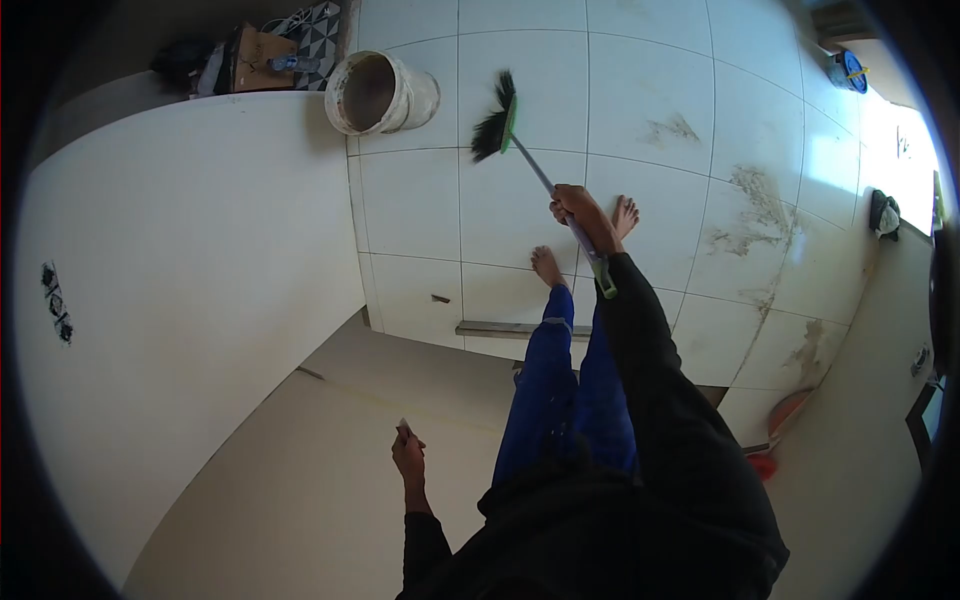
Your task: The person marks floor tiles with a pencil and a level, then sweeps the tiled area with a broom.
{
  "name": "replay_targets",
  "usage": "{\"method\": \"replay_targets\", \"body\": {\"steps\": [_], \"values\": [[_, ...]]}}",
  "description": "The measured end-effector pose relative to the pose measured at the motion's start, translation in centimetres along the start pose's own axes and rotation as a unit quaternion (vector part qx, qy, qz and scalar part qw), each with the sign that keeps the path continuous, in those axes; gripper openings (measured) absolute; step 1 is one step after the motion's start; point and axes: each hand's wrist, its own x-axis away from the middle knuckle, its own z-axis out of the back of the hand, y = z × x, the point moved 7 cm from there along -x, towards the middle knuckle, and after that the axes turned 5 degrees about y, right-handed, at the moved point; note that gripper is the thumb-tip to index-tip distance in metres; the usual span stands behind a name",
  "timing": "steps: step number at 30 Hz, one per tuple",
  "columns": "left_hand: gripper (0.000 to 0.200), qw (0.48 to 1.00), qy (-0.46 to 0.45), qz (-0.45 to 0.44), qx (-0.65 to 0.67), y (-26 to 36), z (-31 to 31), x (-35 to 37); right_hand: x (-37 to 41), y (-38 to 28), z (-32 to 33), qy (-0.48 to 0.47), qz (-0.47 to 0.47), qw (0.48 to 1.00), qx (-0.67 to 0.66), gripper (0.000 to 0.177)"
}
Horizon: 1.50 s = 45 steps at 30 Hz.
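My right hand (577, 205) is wrapped round the grey handle of a broom (540, 172). The broom has a green head with dark bristles, held over the pale floor tiles, and its green-tipped handle end reaches back along my sleeve. My left hand (408, 456) is out to the side, closed, with a small pale tip showing above the fingers. What that small thing is, I cannot make out. Left of the broom head stands a stained white bucket (398, 98) with murky, brownish contents.
A long strip (490, 329) lies across the floor by my legs, near a small dark scrap (440, 299). Brown dirt smears (755, 205) mark the tiles on the right. A blue bucket (848, 72) stands at the far right. A white wall (200, 220) borders the left, with a cardboard box (262, 58) beyond.
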Motion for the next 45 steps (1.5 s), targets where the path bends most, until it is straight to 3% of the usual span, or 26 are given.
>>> {"method": "replay_targets", "body": {"steps": [2, 3, 4, 6, 8, 10, 12, 13, 15, 17, 21, 24, 28, 29, 31, 33, 35, 37, 41, 42, 45], "values": [[0.015, 0.994, -0.019, -0.015, -0.109, 1.4, -3.3, 0.6, 5.3, -4.6, 8.6, 0.062, 0.005, 0.998, 0.001, 0.011], [0.028, 0.988, -0.047, 0.0, -0.146, 1.8, -5.1, 0.4, 8.9, -6.3, 12.9, 0.098, 0.01, 0.995, 0.006, 0.01], [0.028, 0.985, -0.07, -0.014, -0.156, 3.1, -7.2, 0.2, 13.7, -8.7, 15.5, 0.149, -0.006, 0.986, 0.075, 0.005], [0.028, 0.98, -0.099, -0.043, -0.17, 7.2, -10.8, 0.5, 21.7, -10.3, 22.4, 0.202, 0.029, 0.979, 0.02, 0.009], [0.026, 0.97, -0.127, -0.126, -0.165, 13.7, -13.9, 1.3, 28.6, -11.3, 27.4, 0.269, 0.05, 0.962, 0.013, 0.011], [0.025, 0.967, -0.129, -0.152, -0.158, 19.9, -15.6, 1.9, 32.6, -11.0, 33.7, 0.354, 0.057, 0.932, 0.056, 0.01], [0.022, 0.963, -0.127, -0.211, -0.113, 25.1, -15.7, 3.0, 36.4, -10.6, 35.8, 0.432, 0.093, 0.892, 0.09, 0.009], [0.022, 0.958, -0.133, -0.225, -0.117, 27.0, -15.8, 3.3, 38.1, -9.9, 36.5, 0.488, 0.091, 0.858, 0.128, 0.018], [0.02, 0.951, -0.119, -0.273, -0.085, 30.8, -15.8, 3.5, 41.0, -7.4, 34.2, 0.483, 0.126, 0.863, 0.083, 0.047], [0.019, 0.949, -0.126, -0.277, -0.083, 35.0, -17.4, 5.3, 43.2, -5.9, 28.5, 0.43, 0.099, 0.897, 0.033, 0.062], [0.019, 0.911, -0.185, -0.328, -0.17, 42.7, -23.3, 9.1, 41.6, -4.9, 20.4, 0.328, 0.079, 0.938, -0.074, 0.055], [0.015, 0.833, -0.155, -0.476, -0.235, 48.1, -26.7, 12.8, 38.6, -3.4, 23.2, 0.331, 0.063, 0.939, -0.073, 0.052], [0.013, 0.81, -0.189, -0.495, -0.25, 52.2, -26.8, 13.7, 39.8, 0.7, 35.6, 0.498, 0.086, 0.857, -0.096, 0.058], [0.013, 0.801, -0.187, -0.504, -0.264, 52.6, -26.7, 12.6, 40.9, 1.3, 37.8, 0.568, 0.103, 0.816, -0.036, 0.042], [0.022, 0.807, -0.165, -0.476, -0.309, 52.9, -26.1, 10.1, 45.0, 0.5, 37.7, 0.644, 0.086, 0.758, 0.054, 0.049], [0.025, 0.816, -0.169, -0.441, -0.333, 52.2, -25.6, 7.0, 45.8, 4.0, 38.3, 0.696, 0.138, 0.694, 0.123, 0.054], [0.029, 0.828, -0.149, -0.388, -0.377, 50.9, -24.7, 4.7, 46.9, 6.3, 34.0, 0.72, 0.172, 0.644, 0.195, 0.058], [0.031, 0.813, -0.15, -0.348, -0.442, 49.7, -23.7, 2.7, 46.7, 8.5, 28.1, 0.696, 0.06, 0.704, 0.129, 0.059], [0.033, 0.748, -0.125, -0.336, -0.558, 51.3, -23.9, -0.7, 39.5, 14.9, 18.9, 0.64, -0.041, 0.764, 0.069, 0.06], [0.033, 0.726, -0.118, -0.334, -0.59, 52.1, -23.7, -1.0, 37.2, 16.4, 17.2, 0.638, -0.048, 0.766, 0.062, 0.06], [0.03, 0.734, -0.102, -0.368, -0.562, 59.2, -26.1, -1.1, 30.1, 17.6, 15.7, 0.62, -0.07, 0.777, 0.084, 0.063]]}}
